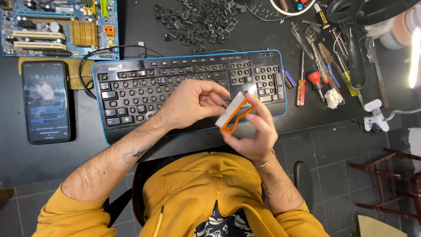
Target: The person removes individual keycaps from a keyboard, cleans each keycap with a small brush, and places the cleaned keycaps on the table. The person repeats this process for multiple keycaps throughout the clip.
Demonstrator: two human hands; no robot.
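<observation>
One keyboard (pixel 188 87) with most keycaps off lies on the black tabletop (pixel 44 162), beside one phone (pixel 46 102), one circuit board (pixel 59 27) and one heap of loose keycaps (pixel 197 19). Above the keyboard's near edge, the right hand (pixel 254 131) pinches a single orange wire-loop keycap puller (pixel 236 115) with a whitish handle. The left hand (pixel 193 103), fingers curled, touches its handle end.
</observation>
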